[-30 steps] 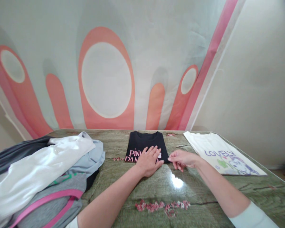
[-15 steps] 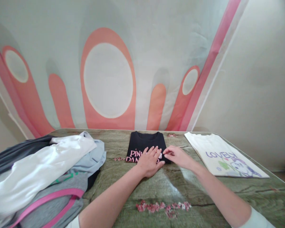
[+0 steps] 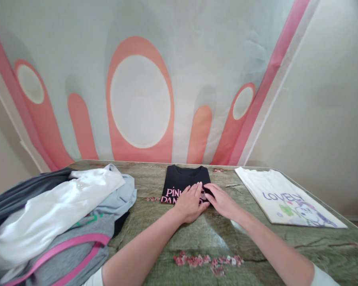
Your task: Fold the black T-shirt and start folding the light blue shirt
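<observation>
A black T-shirt (image 3: 183, 175) lies folded into a small rectangle near the far side of the table, its collar facing away and pink lettering across its front. My left hand (image 3: 189, 204) rests flat over the lower right of the lettering, fingers stretched out and covering part of it. At the shirt's right edge is my right hand (image 3: 223, 202), its fingers bent and its thumb apart from them. Those fingertips reach over the edge close to my left fingers. Nothing shows in either hand.
On the left is a loose heap of clothes: a white garment (image 3: 56, 206), a grey one with pink trim (image 3: 74, 254), and light blue and dark pieces. A folded white T-shirt (image 3: 274, 182) with "LOVELY" printed on it lies right. The wood-patterned tabletop (image 3: 155, 254) meets a patterned backdrop (image 3: 185, 59).
My right hand has moved slightly left onto the black shirt's right edge, its thumb now parted from the fingers. My left hand stays flat on the shirt. The view has shifted a little.
</observation>
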Demonstrator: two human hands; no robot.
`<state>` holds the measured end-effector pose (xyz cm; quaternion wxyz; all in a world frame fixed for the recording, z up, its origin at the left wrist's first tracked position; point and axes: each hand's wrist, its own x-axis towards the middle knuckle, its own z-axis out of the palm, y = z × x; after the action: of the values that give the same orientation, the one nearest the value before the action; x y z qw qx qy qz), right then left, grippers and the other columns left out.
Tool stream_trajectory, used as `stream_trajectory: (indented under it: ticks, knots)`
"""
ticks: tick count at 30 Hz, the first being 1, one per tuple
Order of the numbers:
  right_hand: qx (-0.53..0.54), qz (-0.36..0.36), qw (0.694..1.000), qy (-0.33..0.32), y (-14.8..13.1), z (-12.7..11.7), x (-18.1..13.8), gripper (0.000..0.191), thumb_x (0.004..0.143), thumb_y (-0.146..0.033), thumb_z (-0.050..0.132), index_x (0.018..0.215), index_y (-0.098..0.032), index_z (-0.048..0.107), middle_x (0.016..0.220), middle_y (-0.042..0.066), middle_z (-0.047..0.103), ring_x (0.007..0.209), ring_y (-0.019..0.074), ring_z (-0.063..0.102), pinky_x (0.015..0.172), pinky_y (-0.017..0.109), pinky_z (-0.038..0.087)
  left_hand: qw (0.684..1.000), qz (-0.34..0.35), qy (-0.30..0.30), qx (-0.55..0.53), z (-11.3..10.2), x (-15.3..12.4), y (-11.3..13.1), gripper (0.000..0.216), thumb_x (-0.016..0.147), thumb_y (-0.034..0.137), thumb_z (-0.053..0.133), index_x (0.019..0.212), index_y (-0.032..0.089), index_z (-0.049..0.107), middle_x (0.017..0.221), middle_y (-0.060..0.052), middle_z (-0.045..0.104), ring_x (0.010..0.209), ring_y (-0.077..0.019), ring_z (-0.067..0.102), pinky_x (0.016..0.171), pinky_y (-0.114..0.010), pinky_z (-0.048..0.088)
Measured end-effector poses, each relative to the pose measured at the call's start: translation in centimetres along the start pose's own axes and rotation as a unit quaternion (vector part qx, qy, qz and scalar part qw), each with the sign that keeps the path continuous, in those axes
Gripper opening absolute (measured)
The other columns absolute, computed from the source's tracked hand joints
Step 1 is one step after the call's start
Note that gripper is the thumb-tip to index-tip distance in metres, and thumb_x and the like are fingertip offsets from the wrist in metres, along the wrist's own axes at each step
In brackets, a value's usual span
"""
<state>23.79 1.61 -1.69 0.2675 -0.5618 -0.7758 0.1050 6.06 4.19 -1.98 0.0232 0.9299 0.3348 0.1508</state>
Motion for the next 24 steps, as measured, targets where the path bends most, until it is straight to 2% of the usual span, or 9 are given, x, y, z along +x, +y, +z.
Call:
stream_trajectory:
  ticks: [3,6,9,11,14,17,20,22,24]
  knots:
    - [-0.037,0.004,0.999,-0.040,0.1,1.4,-0.3,0.056,0.089,-0.044,0.023,0.134,-0.012,0.029,0.139,0.013,0.031,0.127,0.0193,0.028,0.105,0.037,0.023,1.000,0.003,0.011,-0.028,-0.9,-0.5,0.0,0.062,0.089,0.046,0.024,0.138,0.008,0.014,0.142,-0.015,0.021,0.130,-0.0204,0.021,0.104,-0.036,0.017]
    - [-0.096,0.004,0.991,-0.094,0.7,1.7,-0.6,0.063,0.087,-0.053,0.019,0.137,-0.015,0.024,0.144,0.009,0.020,0.132,0.0202,0.017,0.108,0.041,0.013,0.998,-0.018,0.019,-0.057,-2.2,-1.5,-0.8,0.060,0.087,0.041,0.034,0.137,0.010,0.020,0.141,-0.014,0.026,0.129,-0.0222,0.022,0.104,-0.038,0.018]
    - [-0.137,0.000,0.984,-0.116,1.6,1.5,-0.5,0.065,0.086,-0.057,0.015,0.139,-0.020,0.018,0.145,0.005,0.015,0.133,0.0204,0.012,0.108,0.043,0.007,0.990,-0.070,0.060,-0.102,-3.3,-2.9,-2.9,0.055,0.084,0.029,0.040,0.134,0.010,0.026,0.137,-0.014,0.033,0.127,-0.0221,0.028,0.104,-0.037,0.022]
    - [-0.151,0.003,0.980,-0.126,2.3,1.2,-0.4,0.065,0.086,-0.057,0.014,0.140,-0.021,0.014,0.145,0.004,0.013,0.133,0.0205,0.011,0.108,0.044,0.005,0.975,-0.120,0.104,-0.158,-3.6,-3.9,-4.9,0.047,0.084,0.021,0.039,0.129,0.011,0.034,0.132,-0.014,0.040,0.123,-0.0207,0.035,0.103,-0.036,0.025]
    - [-0.160,0.002,0.977,-0.142,3.8,0.6,-0.2,0.064,0.086,-0.057,0.013,0.140,-0.023,0.011,0.145,0.001,0.012,0.133,0.0202,0.009,0.108,0.045,0.003,0.920,-0.216,0.155,-0.289,-3.5,-5.2,-7.8,0.033,0.083,0.019,0.040,0.114,0.013,0.048,0.118,-0.012,0.053,0.111,-0.0196,0.048,0.096,-0.035,0.036]
    - [-0.160,-0.004,0.977,-0.144,5.4,-0.1,-0.2,0.060,0.087,-0.055,0.013,0.139,-0.026,0.011,0.145,-0.002,0.014,0.133,0.0198,0.007,0.108,0.046,0.005,0.824,-0.309,0.170,-0.443,-3.4,-5.9,-9.3,0.021,0.083,0.019,0.042,0.102,0.014,0.049,0.104,-0.011,0.059,0.090,-0.0172,0.060,0.078,-0.032,0.048]
    - [-0.167,-0.004,0.979,-0.118,6.3,-0.5,-0.2,0.058,0.087,-0.053,0.015,0.139,-0.025,0.017,0.144,-0.001,0.021,0.133,0.0206,0.009,0.108,0.048,0.007,0.735,-0.370,0.142,-0.550,-3.6,-6.0,-9.2,0.018,0.082,0.017,0.046,0.100,0.013,0.045,0.095,-0.010,0.061,0.073,-0.0137,0.063,0.061,-0.025,0.050]
    - [-0.169,-0.003,0.982,-0.083,6.1,-0.3,0.0,0.058,0.088,-0.052,0.017,0.137,-0.023,0.026,0.142,0.002,0.027,0.132,0.0219,0.013,0.107,0.049,0.011,0.702,-0.389,0.114,-0.585,-4.0,-5.9,-8.6,0.019,0.080,0.014,0.050,0.099,0.013,0.045,0.088,-0.009,0.062,0.067,-0.0123,0.062,0.056,-0.022,0.048]
    - [-0.155,-0.014,0.987,-0.050,5.0,0.2,0.5,0.057,0.088,-0.049,0.019,0.134,-0.019,0.033,0.139,0.005,0.033,0.131,0.0224,0.018,0.106,0.048,0.017,0.686,-0.397,0.091,-0.603,-4.5,-6.0,-8.2,0.020,0.079,0.012,0.052,0.097,0.012,0.045,0.082,-0.008,0.063,0.063,-0.0116,0.061,0.053,-0.021,0.047]
